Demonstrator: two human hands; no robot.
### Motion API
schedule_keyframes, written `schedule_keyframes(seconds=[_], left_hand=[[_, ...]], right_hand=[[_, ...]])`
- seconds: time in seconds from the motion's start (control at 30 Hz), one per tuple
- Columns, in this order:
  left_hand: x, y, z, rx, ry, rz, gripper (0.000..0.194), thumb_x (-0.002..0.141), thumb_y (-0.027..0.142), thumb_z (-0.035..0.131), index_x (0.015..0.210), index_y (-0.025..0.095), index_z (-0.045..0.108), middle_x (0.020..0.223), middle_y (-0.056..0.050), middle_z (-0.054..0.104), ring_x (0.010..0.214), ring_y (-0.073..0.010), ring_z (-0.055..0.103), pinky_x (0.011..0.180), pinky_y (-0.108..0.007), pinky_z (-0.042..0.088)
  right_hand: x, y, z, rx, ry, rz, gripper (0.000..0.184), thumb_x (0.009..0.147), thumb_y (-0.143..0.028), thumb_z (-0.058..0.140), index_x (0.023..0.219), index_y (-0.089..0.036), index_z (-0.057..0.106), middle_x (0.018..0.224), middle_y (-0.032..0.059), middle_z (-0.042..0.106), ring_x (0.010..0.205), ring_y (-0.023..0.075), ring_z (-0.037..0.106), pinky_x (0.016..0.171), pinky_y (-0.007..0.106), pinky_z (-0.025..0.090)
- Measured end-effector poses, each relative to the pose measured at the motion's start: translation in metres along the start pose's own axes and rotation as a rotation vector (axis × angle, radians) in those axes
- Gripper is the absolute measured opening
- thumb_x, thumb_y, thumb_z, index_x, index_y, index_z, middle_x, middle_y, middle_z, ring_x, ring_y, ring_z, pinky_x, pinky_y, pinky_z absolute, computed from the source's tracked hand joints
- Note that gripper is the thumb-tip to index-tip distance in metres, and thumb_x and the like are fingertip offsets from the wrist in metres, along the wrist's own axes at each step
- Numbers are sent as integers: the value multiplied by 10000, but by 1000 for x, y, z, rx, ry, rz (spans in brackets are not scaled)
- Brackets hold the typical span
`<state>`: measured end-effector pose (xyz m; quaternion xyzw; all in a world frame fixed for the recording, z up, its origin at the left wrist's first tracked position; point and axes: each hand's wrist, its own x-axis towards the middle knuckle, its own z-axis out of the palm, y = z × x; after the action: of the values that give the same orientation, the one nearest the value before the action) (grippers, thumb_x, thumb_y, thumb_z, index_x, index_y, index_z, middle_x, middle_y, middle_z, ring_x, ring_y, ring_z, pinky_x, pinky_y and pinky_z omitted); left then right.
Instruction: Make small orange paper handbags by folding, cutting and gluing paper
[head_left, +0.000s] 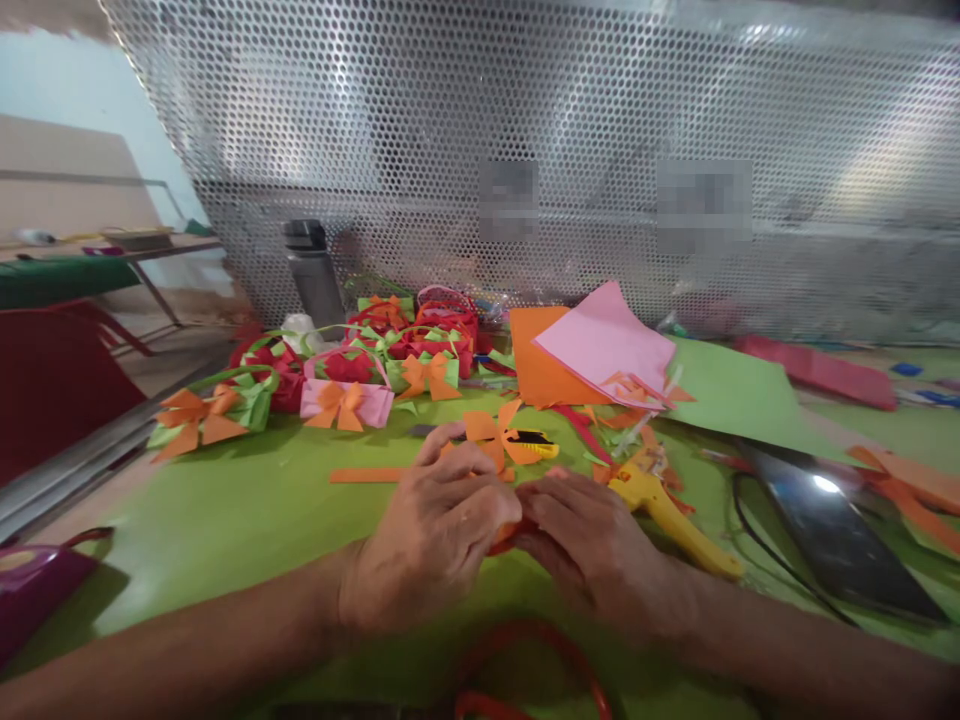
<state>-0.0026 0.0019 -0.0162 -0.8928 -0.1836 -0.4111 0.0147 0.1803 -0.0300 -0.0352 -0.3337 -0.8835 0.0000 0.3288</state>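
My left hand (pixel 439 525) and my right hand (pixel 600 540) meet over the green tabletop, fingers bent and closed on a small orange-red piece of paper (pixel 507 538). Most of that piece is hidden by the fingers. Just beyond them lie an orange paper bow (pixel 495 432), a yellow-and-black utility knife (pixel 546 450) and a flat orange paper strip (pixel 364 475). To the right of my right hand rests a yellow glue gun (pixel 675 520). A blurred red loop (pixel 551 632) is at the near edge, below my hands.
Small paper bags with bows (pixel 346 405) cluster at back left beside a grey bottle (pixel 315 280). Orange, pink (pixel 606 345) and green sheets (pixel 731 395) lie at back right. A phone (pixel 840 540) and cable are right, a purple object (pixel 45 590) left. Perforated metal (pixel 420 120) stands behind.
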Motion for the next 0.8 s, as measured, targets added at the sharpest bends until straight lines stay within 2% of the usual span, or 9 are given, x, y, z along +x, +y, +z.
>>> schedule_keyframes(seconds=[0.17, 0.33, 0.57, 0.8], left_hand=[[1, 1, -1, -9, 15, 15, 193, 782, 2, 496, 760, 192, 524, 655, 35, 641, 678, -119, 533, 899, -384, 357], [0, 0, -1, -9, 19, 18, 202, 775, -9, 501, 762, 190, 529, 662, 32, 644, 680, -121, 527, 913, -398, 347], [2, -1, 0, 0, 16, -6, 209, 766, -17, 498, 726, 188, 507, 637, 51, 628, 673, -115, 504, 897, -380, 350], [5, 1, -1, 6, 58, 6, 208, 760, -11, 498, 745, 196, 518, 643, 53, 632, 684, -123, 529, 914, -403, 362]], right_hand=[[0, -1, 0, 4, 6, 8, 91, 894, -175, 465, 818, -169, 516, 799, 52, 629, 687, 169, 507, 641, 297, 408], [0, 0, -1, -14, 2, 0, 81, 897, -171, 459, 856, -157, 528, 824, 62, 634, 713, 175, 513, 678, 307, 411], [0, 6, -1, -77, -18, -47, 173, 892, -119, 385, 815, -154, 536, 753, 60, 612, 662, 169, 485, 655, 312, 372], [5, 3, -6, -89, -3, -39, 189, 909, -149, 394, 784, -162, 535, 707, 44, 602, 633, 159, 492, 641, 301, 370]])
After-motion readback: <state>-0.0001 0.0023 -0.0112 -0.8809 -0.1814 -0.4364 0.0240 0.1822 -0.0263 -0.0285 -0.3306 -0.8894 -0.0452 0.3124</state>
